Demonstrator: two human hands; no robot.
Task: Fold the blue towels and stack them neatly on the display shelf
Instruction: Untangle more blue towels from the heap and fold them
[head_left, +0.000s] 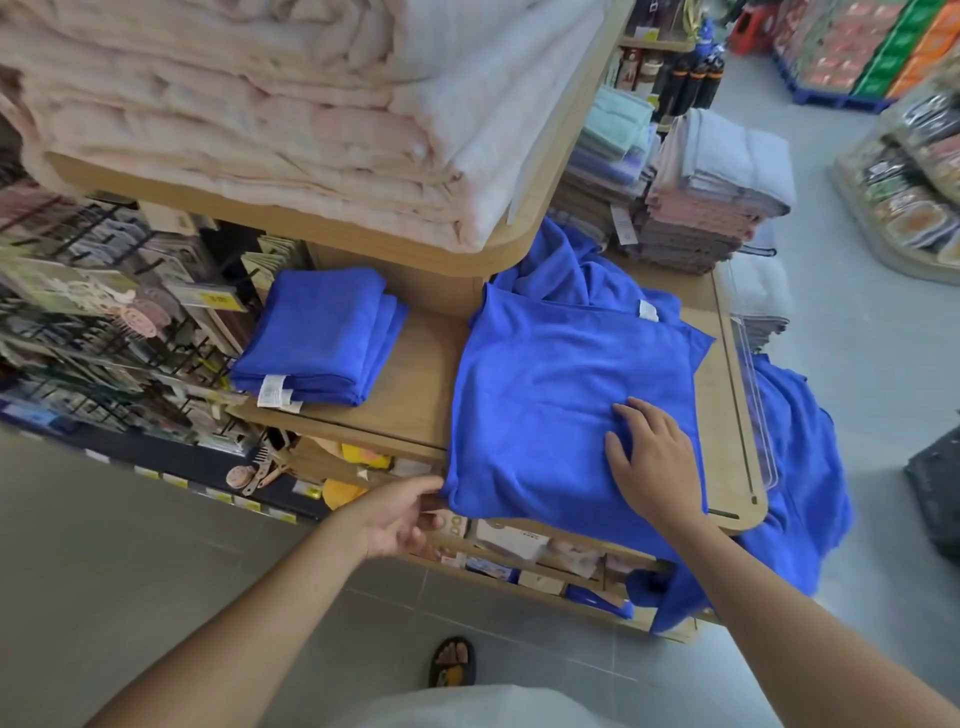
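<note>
A blue towel, folded into a wide rectangle, lies on the wooden display shelf. My right hand lies flat on its near right part with straight fingers. My left hand pinches the towel's near left corner at the shelf edge. A neat stack of folded blue towels sits at the shelf's left end. More loose blue towels are bunched behind the flat one and hang over the shelf's right edge toward the floor.
An upper shelf with folded pink bedding overhangs the work area. Stacked grey and pink towels stand at the back right. A rack of small goods is at the left, and tiled floor lies below.
</note>
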